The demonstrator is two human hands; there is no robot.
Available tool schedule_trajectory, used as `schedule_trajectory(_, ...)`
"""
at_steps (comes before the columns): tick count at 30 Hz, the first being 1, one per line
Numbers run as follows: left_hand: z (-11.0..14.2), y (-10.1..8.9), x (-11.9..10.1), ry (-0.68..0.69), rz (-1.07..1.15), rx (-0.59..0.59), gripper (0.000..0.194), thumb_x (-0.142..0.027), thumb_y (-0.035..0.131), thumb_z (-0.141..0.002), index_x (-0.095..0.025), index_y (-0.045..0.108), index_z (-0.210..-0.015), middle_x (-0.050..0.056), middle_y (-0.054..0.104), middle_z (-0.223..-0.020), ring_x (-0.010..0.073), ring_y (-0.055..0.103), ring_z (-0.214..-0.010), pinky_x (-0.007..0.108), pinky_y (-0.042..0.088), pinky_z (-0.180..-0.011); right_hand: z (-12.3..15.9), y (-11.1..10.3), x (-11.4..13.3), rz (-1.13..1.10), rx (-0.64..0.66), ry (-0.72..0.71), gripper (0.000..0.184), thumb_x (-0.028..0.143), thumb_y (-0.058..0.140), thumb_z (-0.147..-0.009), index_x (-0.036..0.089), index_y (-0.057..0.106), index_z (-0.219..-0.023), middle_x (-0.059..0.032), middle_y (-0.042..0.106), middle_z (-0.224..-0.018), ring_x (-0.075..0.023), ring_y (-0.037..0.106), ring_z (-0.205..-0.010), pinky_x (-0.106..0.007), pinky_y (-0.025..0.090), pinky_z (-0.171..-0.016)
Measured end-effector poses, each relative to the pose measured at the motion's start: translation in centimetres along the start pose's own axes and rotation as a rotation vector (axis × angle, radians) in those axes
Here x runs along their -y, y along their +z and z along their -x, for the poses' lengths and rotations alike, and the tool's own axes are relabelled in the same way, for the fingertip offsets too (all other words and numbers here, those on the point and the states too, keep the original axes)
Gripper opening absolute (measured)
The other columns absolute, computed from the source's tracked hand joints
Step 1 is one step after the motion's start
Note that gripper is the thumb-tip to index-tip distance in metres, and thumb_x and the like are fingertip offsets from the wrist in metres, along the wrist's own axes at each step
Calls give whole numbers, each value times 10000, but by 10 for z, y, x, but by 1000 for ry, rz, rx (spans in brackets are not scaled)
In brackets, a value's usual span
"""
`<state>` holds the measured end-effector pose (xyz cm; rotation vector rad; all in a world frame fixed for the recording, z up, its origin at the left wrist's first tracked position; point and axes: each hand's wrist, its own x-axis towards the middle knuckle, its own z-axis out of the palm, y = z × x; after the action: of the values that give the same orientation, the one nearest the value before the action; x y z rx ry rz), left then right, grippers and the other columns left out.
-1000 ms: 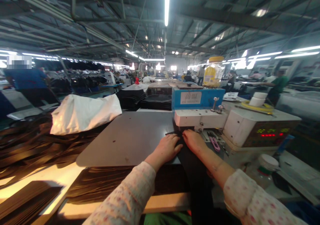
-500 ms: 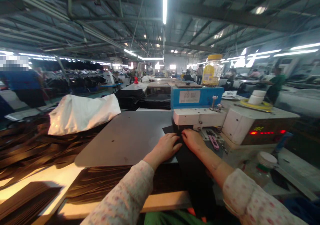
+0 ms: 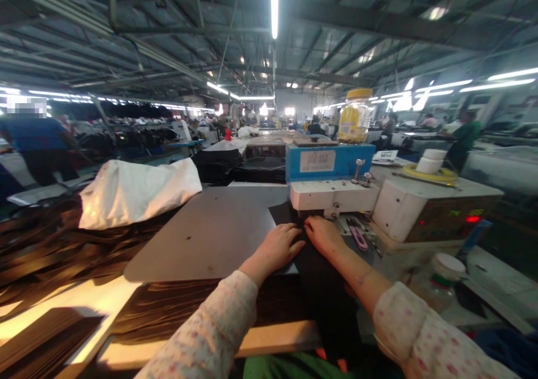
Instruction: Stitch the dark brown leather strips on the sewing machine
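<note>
A long strip of black fabric (image 3: pixel 325 289) runs from under the head of a blue and white machine (image 3: pixel 332 197) down toward my lap. My left hand (image 3: pixel 279 247) rests on the strip's left side, palm down with the fingers stretched forward. Close beside it, my right hand (image 3: pixel 323 236) has its fingers bent together on the fabric, just in front of the machine head; the fingertips are partly hidden. The fabric's far corner lies on a smooth grey metal plate (image 3: pixel 202 233). Pink-handled thread snips (image 3: pixel 358 237) lie right of my right hand.
Dark fabric stacks (image 3: pixel 176 309) sit below the plate, and a white cloth bundle (image 3: pixel 140 191) lies on brown strips at left. To the right stand a control box (image 3: pixel 437 211) and a lidded jar (image 3: pixel 445 278). A yellow-lidded jar (image 3: pixel 355 118) tops the machine. Other people work farther off.
The fabric's far corner has slid a little farther away and left across the plate. Most red lights on the control box have gone out. Both hands keep nearly the same position.
</note>
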<state>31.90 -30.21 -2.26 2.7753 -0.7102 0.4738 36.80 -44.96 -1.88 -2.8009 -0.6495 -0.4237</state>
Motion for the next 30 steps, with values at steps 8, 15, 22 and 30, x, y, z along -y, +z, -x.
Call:
schedule_trajectory(8,0,0,1,6,10,-2,333,-358,436,-844,-162,541,-1093,84,532,-1169,201,481,-1077,321,376,-945,1,-4,3,12,5,18,195,208,406,-824,176,595,-862,-48,639,-879,-147,586,-796,-231,375,-645)
schedule_trajectory(15,-1,0,-1,-1,3,7,329,-352,444,-841,-161,547,-1088,86,536,-1168,202,481,-1082,321,373,-950,1,-6,4,16,17,10,201,206,397,-829,174,595,-841,-50,639,-858,-146,587,-781,-231,374,-642)
schedule_trajectory(22,-1,-3,-2,-5,14,20,326,-339,447,-840,-158,544,-1093,87,533,-1172,199,478,-1086,322,369,-957,1,-4,3,27,24,7,209,213,382,-838,177,587,-862,-54,627,-876,-147,579,-792,-237,372,-651)
schedule_trajectory(30,-1,-4,-3,-25,34,31,330,-341,448,-838,-161,544,-1097,90,527,-1180,202,469,-1099,329,358,-968,2,-8,6,20,50,26,233,214,363,-850,172,589,-889,-64,622,-906,-150,576,-823,-241,379,-689)
